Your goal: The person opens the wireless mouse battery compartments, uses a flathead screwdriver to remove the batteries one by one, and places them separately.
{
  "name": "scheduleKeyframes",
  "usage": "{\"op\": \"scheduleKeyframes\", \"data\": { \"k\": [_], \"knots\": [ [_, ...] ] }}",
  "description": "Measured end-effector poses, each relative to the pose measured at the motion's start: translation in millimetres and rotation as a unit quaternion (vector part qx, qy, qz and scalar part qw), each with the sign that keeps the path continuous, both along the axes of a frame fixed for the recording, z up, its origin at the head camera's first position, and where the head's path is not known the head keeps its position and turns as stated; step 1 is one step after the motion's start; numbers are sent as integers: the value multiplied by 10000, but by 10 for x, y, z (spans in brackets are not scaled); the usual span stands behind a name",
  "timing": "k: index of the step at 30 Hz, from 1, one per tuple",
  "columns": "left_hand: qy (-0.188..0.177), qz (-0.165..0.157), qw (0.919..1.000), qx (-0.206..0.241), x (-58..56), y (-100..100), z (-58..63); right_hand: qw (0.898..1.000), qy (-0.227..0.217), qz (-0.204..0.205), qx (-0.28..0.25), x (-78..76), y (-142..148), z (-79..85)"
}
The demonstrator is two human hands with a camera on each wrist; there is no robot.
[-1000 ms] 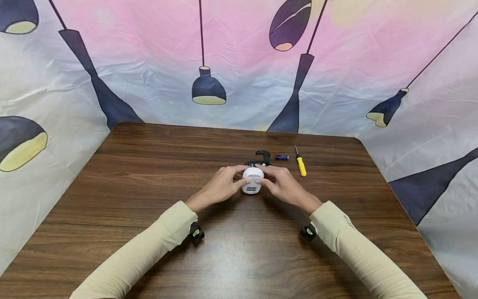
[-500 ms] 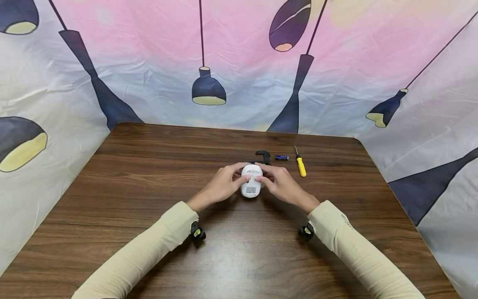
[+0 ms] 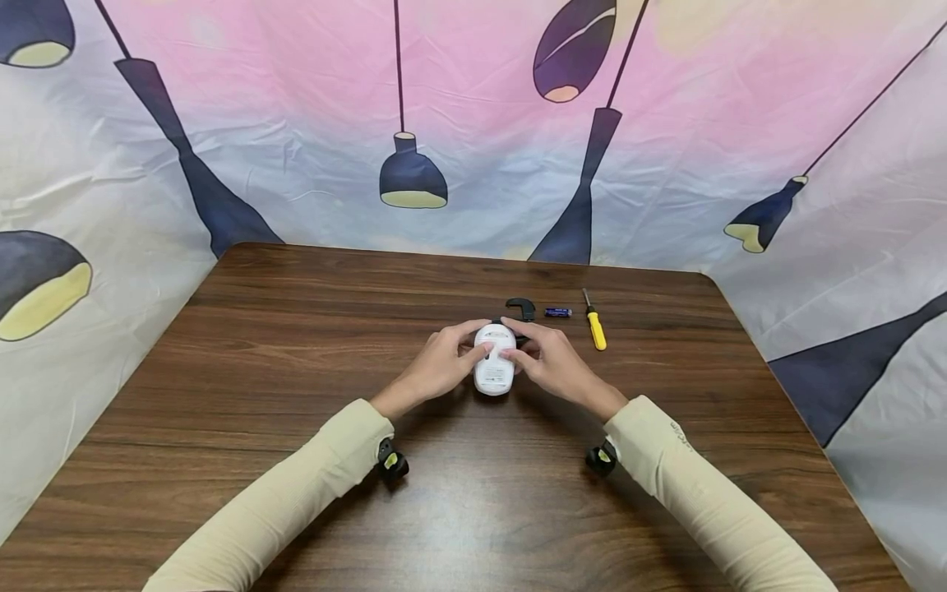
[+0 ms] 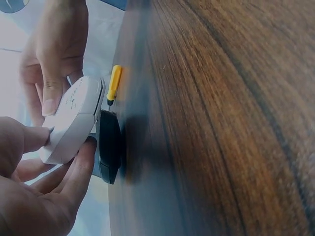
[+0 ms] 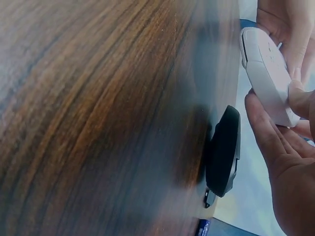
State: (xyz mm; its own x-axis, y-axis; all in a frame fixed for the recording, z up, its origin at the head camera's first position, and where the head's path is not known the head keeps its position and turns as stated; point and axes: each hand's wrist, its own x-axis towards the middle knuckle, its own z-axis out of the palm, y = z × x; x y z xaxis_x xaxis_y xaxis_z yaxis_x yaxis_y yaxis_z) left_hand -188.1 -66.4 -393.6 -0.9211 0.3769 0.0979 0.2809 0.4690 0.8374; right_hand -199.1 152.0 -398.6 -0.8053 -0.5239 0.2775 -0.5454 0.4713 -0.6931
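Note:
A white computer mouse (image 3: 494,376), its labelled underside turned up towards the head camera, is held between both hands above the table. My left hand (image 3: 438,362) grips its left side, thumb on the underside and fingers beneath. On the other side my right hand (image 3: 564,367) pinches it the same way. In the left wrist view the white mouse (image 4: 74,120) is tilted. Just beyond it a black mouse-shaped body (image 4: 109,142) sits on the table; the head view hides most of it behind the hands. A curved black piece (image 3: 524,306) lies behind.
To the right of the black piece lies a blue battery (image 3: 558,312). Further right is a yellow-handled screwdriver (image 3: 596,329). The brown wooden table (image 3: 333,304) ends at the back against a printed cloth (image 3: 473,230).
The white mouse has tipped so its underside faces the head camera more fully, and has shifted slightly nearer and left. Both hands keep hold of it.

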Motion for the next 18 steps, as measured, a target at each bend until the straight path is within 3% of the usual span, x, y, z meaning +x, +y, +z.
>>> {"op": "scheduleKeyframes", "data": {
  "k": [7,18],
  "knots": [
    [-181,33,9998,97,-12,9,-3,10000,-76,37,44,-14,-5,12],
    [-496,256,9979,323,-35,43,-11,9979,-650,44,-57,-38,-24,43]
  ]
}}
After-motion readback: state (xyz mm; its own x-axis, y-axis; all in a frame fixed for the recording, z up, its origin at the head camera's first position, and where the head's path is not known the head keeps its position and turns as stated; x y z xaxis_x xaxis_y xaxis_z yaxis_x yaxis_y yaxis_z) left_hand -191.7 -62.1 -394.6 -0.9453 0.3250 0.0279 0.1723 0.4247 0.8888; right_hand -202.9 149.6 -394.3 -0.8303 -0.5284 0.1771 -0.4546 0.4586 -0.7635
